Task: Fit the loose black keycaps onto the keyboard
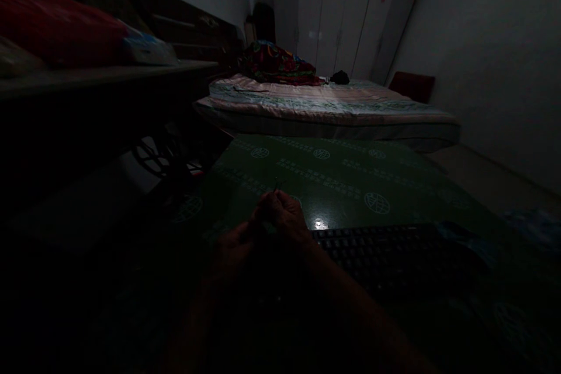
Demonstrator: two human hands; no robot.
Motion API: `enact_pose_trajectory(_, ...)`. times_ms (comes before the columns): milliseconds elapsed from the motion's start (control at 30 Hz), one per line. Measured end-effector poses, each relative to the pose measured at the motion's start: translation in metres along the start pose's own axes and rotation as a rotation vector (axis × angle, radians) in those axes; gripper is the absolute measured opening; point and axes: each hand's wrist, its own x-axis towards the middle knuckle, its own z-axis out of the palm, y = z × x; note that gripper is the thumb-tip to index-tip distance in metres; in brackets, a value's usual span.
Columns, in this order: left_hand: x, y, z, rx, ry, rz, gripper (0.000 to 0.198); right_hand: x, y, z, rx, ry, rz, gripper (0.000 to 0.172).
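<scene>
The view is very dark. My left hand and my right hand meet above a green printed table, their fingers closed and close together. A small thin dark thing pokes up from the fingertips, too small and dim to name. Which hand grips it, or whether both do, is hard to see; the right fingers are pinched right below it. To the right of my right hand lies a black keyboard, partly behind the right forearm.
Beyond the table is a bed with a patterned red blanket. A shelf at the left carries a red bag and a box. Dark crumpled cloth or plastic lies at the keyboard's right end. Wardrobe doors stand behind.
</scene>
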Motion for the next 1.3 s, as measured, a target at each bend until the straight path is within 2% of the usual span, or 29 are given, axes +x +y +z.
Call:
enact_pose_trajectory(233,0.0,0.005,-0.006,-0.008,-0.036,-0.088,0.042,-0.002,-0.002,0.0,-0.055,-0.016,-0.034,0.038)
enact_pose_trajectory(433,0.001,0.006,-0.006,-0.067,-0.001,-0.134,0.034,-0.003,0.0,0.0,-0.071,-0.052,-0.058,0.034)
enact_pose_trajectory(600,-0.001,0.007,-0.007,-0.06,0.003,-0.131,0.049,-0.002,-0.002,0.002,-0.037,-0.053,-0.075,0.037)
enact_pose_trajectory(667,0.001,0.006,-0.008,-0.042,0.011,-0.124,0.049,-0.002,-0.005,0.002,-0.075,-0.034,-0.079,0.038)
enact_pose_trajectory(800,0.007,0.003,-0.01,-0.015,0.104,-0.134,0.037,-0.002,-0.011,0.002,-0.226,0.025,-0.094,0.037)
enact_pose_trajectory(900,0.009,0.003,-0.01,-0.092,0.175,-0.167,0.035,-0.002,-0.013,0.002,-0.368,0.029,-0.103,0.033)
enact_pose_trajectory(1033,0.004,0.008,-0.008,-0.262,0.203,-0.172,0.033,-0.002,-0.012,0.001,-0.576,-0.035,-0.09,0.023)
enact_pose_trajectory(1133,0.0,0.013,-0.008,-0.417,0.193,-0.18,0.029,-0.003,-0.013,-0.001,-0.683,-0.138,-0.032,0.012)
enact_pose_trajectory(1300,-0.004,0.018,-0.01,-0.623,0.178,-0.193,0.015,-0.004,-0.021,-0.002,-0.812,-0.27,0.017,0.007)
